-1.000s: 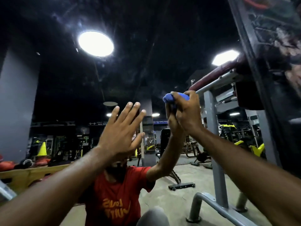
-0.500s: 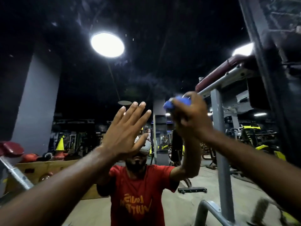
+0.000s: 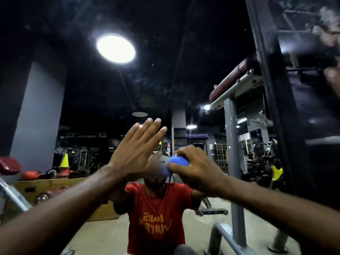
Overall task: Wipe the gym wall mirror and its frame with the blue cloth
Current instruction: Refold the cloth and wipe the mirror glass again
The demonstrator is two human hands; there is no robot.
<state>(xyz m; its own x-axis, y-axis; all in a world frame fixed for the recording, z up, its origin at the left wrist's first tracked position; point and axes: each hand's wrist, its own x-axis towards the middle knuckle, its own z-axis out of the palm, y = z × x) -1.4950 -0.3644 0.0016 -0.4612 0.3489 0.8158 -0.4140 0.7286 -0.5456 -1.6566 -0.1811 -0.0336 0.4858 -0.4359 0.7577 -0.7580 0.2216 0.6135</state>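
Clutching the balled cloth [image 3: 178, 161], the right hand [image 3: 197, 174] is pressing it on the mirror [image 3: 165, 74] at three o'clock of the flat, straight-fingered left hand [image 3: 136, 151], the frame [image 3: 266, 92] lying toward two o'clock.

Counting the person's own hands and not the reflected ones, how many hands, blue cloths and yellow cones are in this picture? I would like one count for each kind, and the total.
Own hands: 2, the left hand flat and open, the right hand gripping the cloth
The blue cloth: 1
The yellow cone, plainly seen at the left: 1
Total: 4
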